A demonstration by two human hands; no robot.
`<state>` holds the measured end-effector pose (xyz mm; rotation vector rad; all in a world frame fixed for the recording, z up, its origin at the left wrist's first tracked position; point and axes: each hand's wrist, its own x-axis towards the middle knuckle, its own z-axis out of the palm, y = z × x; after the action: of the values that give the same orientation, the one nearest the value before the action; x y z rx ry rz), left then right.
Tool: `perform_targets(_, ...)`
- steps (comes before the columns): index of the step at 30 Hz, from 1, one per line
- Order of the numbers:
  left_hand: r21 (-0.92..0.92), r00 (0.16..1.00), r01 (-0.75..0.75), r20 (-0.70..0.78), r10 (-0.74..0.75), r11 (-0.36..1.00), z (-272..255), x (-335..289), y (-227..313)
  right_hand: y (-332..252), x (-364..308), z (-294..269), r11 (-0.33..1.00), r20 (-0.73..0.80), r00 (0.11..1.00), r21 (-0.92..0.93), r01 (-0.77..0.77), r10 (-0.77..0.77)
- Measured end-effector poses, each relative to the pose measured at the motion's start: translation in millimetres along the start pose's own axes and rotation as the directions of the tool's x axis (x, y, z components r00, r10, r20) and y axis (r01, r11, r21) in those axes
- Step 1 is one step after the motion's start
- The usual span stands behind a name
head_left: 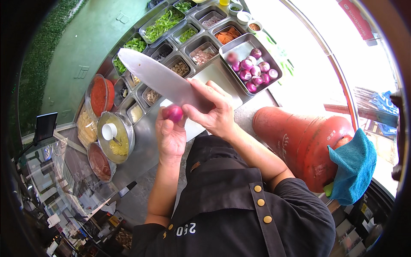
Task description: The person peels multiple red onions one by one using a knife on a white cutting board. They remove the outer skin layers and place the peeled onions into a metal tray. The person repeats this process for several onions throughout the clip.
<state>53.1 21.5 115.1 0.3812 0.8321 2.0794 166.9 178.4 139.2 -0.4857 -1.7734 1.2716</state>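
Note:
My left hand (171,137) is closed round a small peeled red onion (174,113), held up in the fingertips. In my right hand (216,105) is a large cleaver (160,79), gripped high near the heel of its broad blade, which points to the far left. The handle is hidden by the hand. My right thumb is close beside the onion, and I cannot tell whether it touches. Below both hands lies a white cutting board (195,128), partly covered. To the far right of the hands, a steel tray (227,52) holds several red onions (252,70).
Steel pans (188,50) of cut vegetables line the counter beyond the blade. Bowls of red sauce (102,95) and yellow paste (120,145) stand at the left. A red gas cylinder (295,137) with a teal towel (355,167) is close to my right arm.

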Motion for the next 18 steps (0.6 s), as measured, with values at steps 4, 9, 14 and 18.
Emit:
perform_targets(4, 0.127, 0.996, -0.047, -0.072, 0.057, 0.991, 4, 2, -1, 0, -5, 2, 0.999, 0.023, 0.999, 0.024, 0.037, -0.037)
perform_targets(9, 0.265, 0.993, -0.096, -0.044, 0.111, 0.959, 6, 9, 0, 0, -13, 4, 0.995, 0.011, 0.999, 0.089, 0.044, -0.046)
perform_targets(14, 0.193, 0.990, -0.123, -0.038, 0.133, 0.974, 2, 9, 2, 4, -7, -7, 0.997, -0.014, 0.998, 0.054, -0.061, 0.062)
perform_targets(18, 0.218, 0.987, -0.160, 0.012, 0.161, 0.963, 1, 11, 5, -2, -1, -15, 0.998, 0.053, 0.998, -0.054, -0.030, 0.032)
